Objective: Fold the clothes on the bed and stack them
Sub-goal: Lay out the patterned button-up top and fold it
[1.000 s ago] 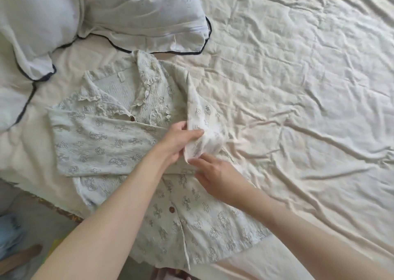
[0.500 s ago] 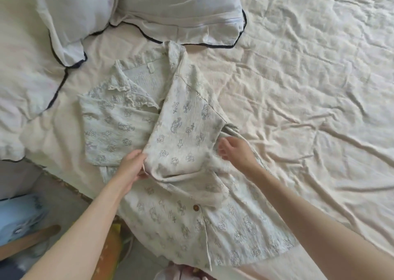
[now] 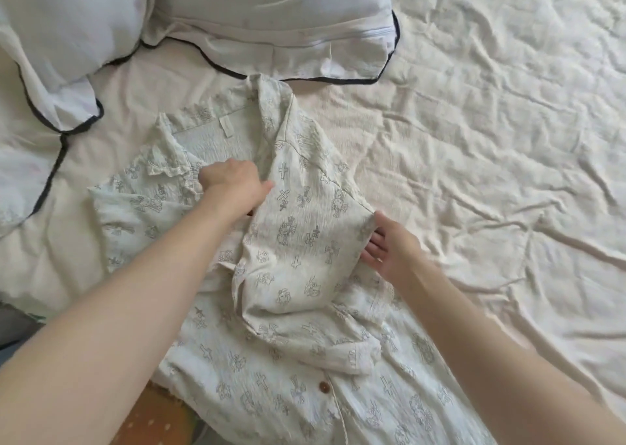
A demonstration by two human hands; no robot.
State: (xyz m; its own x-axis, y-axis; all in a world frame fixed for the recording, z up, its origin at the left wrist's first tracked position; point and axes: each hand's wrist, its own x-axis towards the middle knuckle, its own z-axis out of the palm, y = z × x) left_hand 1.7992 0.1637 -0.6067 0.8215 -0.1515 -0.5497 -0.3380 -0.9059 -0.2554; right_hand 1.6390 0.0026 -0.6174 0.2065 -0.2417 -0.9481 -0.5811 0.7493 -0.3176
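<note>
The shirt point(image 3: 298, 309) lies front-up near the edge of the bed point(image 3: 491, 139), collar toward the pillows point(image 3: 254, 21), hem toward the person. The fold is, by the look of it, in its early part: both sleeves are turned in across the chest, the right one lying as a broad flap over the middle, but the body is not yet doubled over lengthwise and the lower half still spreads flat and wide. No stack shows anywhere in view, and whether other clothes wait outside the picture cannot be told.

The left hand point(image 3: 233, 183) rests knuckles-up just below the collar, fingers curled down at the edge of the folded-in flap; whether they pinch the cloth or only press it cannot be told. The right hand point(image 3: 389, 248) is at the flap's right edge with fingers straight and spread, touching the fold there, gripping nothing.

The shirt is a thin, crinkled, pale cloth printed with small grey crosses and cartoon figures, with a frilled collar, a neck label and a brown button point(image 3: 324, 387) on the placket. It drapes limply and holds soft creases, so it probably needs smoothing to fold sharply. The bed sheet is cream and heavily wrinkled; the pillows are white with dark piping.
</note>
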